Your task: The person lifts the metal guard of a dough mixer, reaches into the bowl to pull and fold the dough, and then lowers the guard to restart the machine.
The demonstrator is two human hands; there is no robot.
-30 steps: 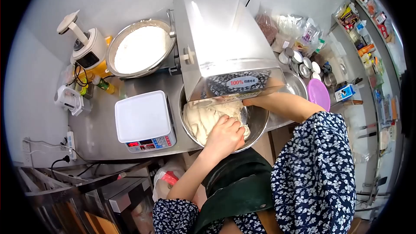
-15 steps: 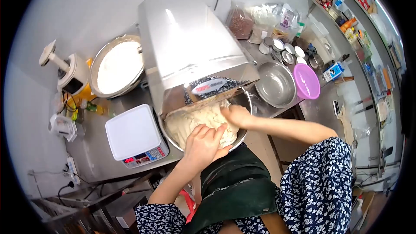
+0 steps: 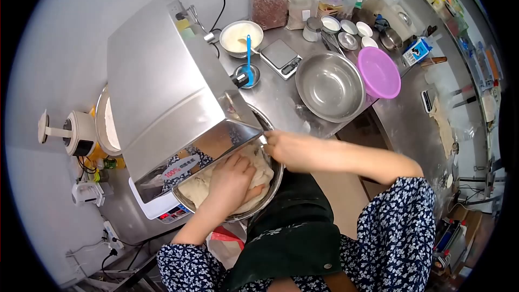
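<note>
Pale dough (image 3: pixel 197 185) fills the steel mixing bowl (image 3: pixel 279 179) beneath the shiny metal mixer head (image 3: pixel 167 97). My left hand (image 3: pixel 233 178) lies over the dough, fingers bent into it and thumb spread to the side, gripping part of the mass. At the bowl's right side, my right hand (image 3: pixel 284 148) has its fingers curled at the rim. Its fingertips are partly hidden, as is the far part of the bowl under the mixer head.
A white digital scale (image 3: pixel 148 205) stands left of the bowl. Behind the mixer are a bowl of white contents (image 3: pixel 241 38), a blue spatula (image 3: pixel 248 57) and a small scale (image 3: pixel 278 57). A steel bowl (image 3: pixel 330 86) and purple basin (image 3: pixel 379 73) stand to the right.
My right hand has left the dough and moved to the bowl's right rim. My left hand stays on the dough. The view has shifted, showing more of the counter behind the mixer.
</note>
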